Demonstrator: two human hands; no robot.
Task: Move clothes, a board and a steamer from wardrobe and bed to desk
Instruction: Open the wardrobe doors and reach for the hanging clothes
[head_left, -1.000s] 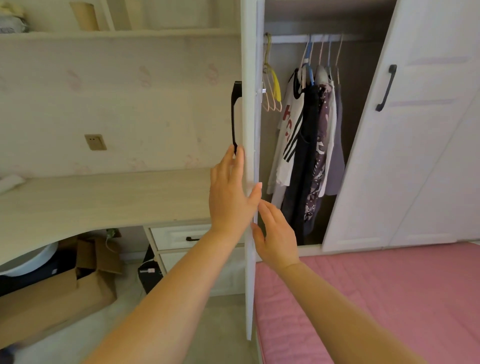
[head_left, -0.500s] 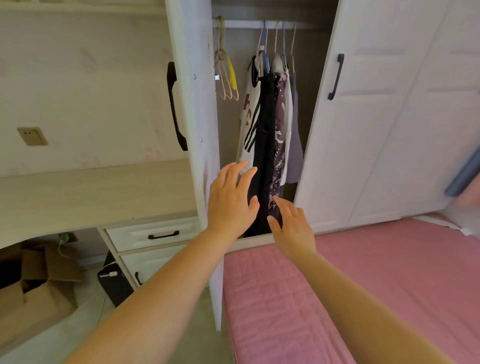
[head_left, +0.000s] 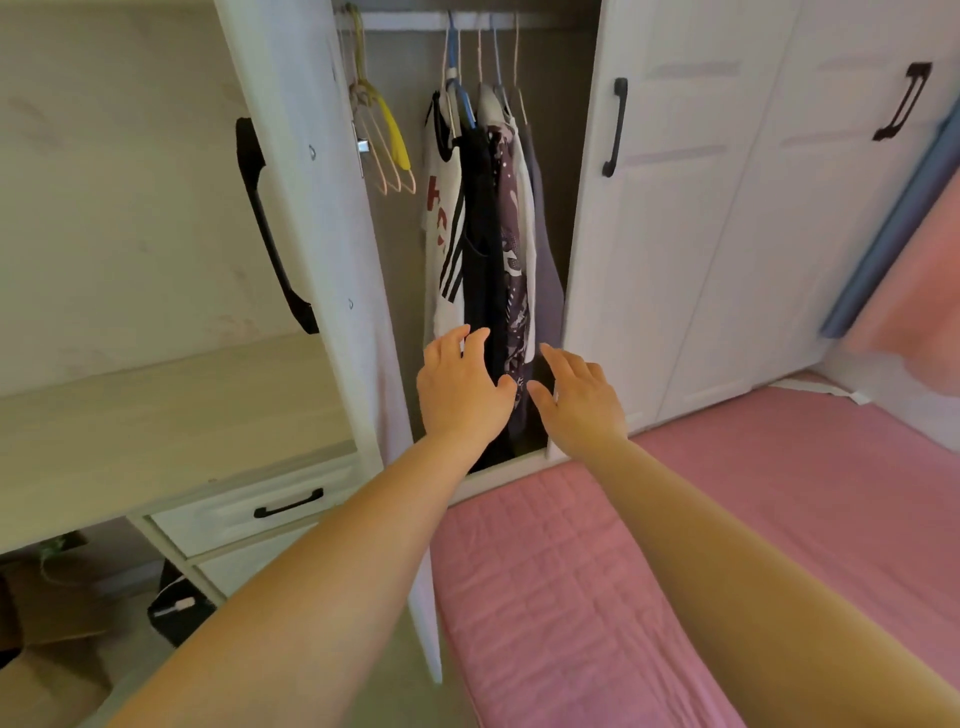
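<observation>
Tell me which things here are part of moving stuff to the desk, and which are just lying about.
Job: hanging clothes; wardrobe; desk; bed; left hand and right hand, both open.

Lying about: empty hangers; drawers; cardboard box.

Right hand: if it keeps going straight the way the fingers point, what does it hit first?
Most likely the hanging clothes. The right hand is open, fingers aimed up and forward into the wardrobe opening, at the lower hems of the dark garments. Depth is unclear, so it may already be brushing them.
</observation>
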